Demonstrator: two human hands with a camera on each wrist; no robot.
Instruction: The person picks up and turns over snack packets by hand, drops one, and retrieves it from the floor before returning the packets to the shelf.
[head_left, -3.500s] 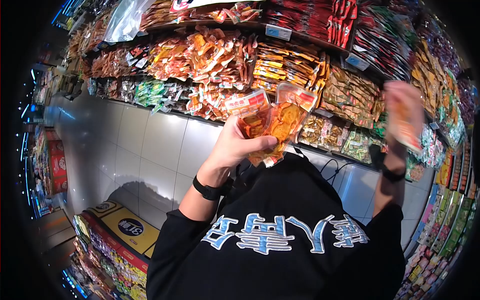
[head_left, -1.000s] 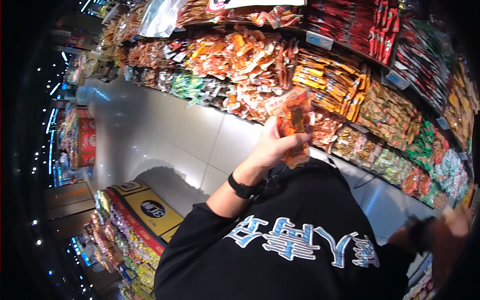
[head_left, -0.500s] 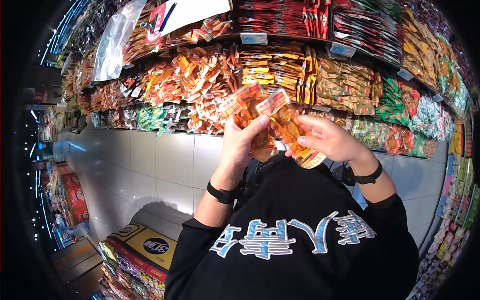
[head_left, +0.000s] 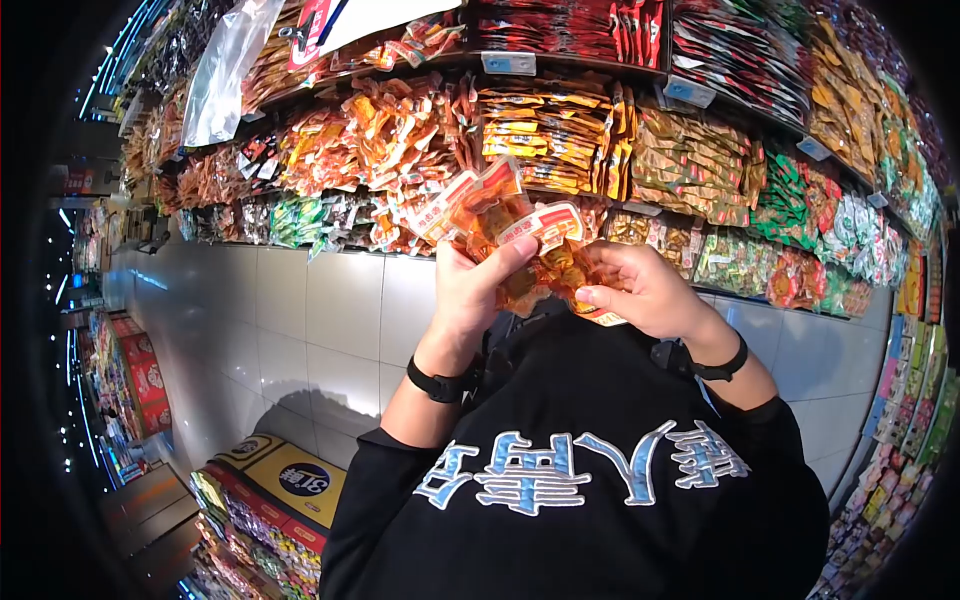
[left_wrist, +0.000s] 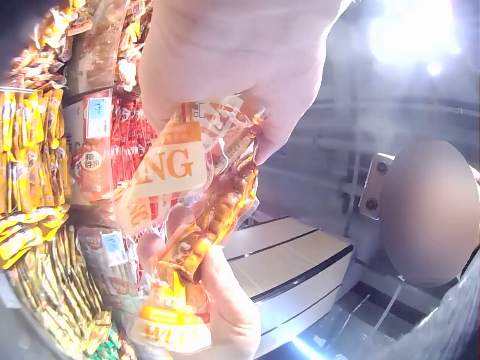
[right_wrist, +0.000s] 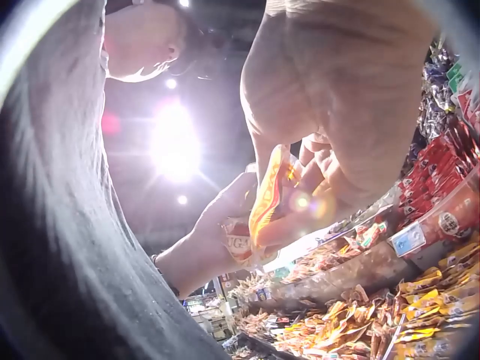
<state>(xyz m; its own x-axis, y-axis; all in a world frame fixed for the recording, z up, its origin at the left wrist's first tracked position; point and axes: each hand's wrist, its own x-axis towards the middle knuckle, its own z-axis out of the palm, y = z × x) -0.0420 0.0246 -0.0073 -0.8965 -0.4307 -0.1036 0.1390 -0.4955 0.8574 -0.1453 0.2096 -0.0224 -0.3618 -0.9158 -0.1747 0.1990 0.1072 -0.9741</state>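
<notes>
**In front of the snack shelf: two hands meeting on one bunch of packets**

Just short of the shelf (head_left: 560,130), the left hand (head_left: 470,295) is gripping a bunch of packets (head_left: 490,215). Its thumb is lying across the front, and the printed tops are fanning out above the grip. The right hand (head_left: 645,290) is pinching one orange packet (head_left: 565,272) between thumb and fingertips. It is holding this packet against the right side of the bunch, so both grips are clamped and meeting through the wrappers.

By the look of it, the step in hand is adding the orange packet to the bunch. The next move calls for the left thumb easing just enough to take it in. The wrappers look slick and the left grip is full, so the other packets could slide out.

Beyond the grip, the shelf is carrying heaps of orange, yellow and green snacks, with a price tag (head_left: 505,62) on its edge. A clear bag (head_left: 215,80) is hanging up and to the left of the grip, and the tiled floor (head_left: 300,330) is showing lower left. Nothing is standing between the hands and the shelf; the crowded left grip is the only hindrance.
</notes>
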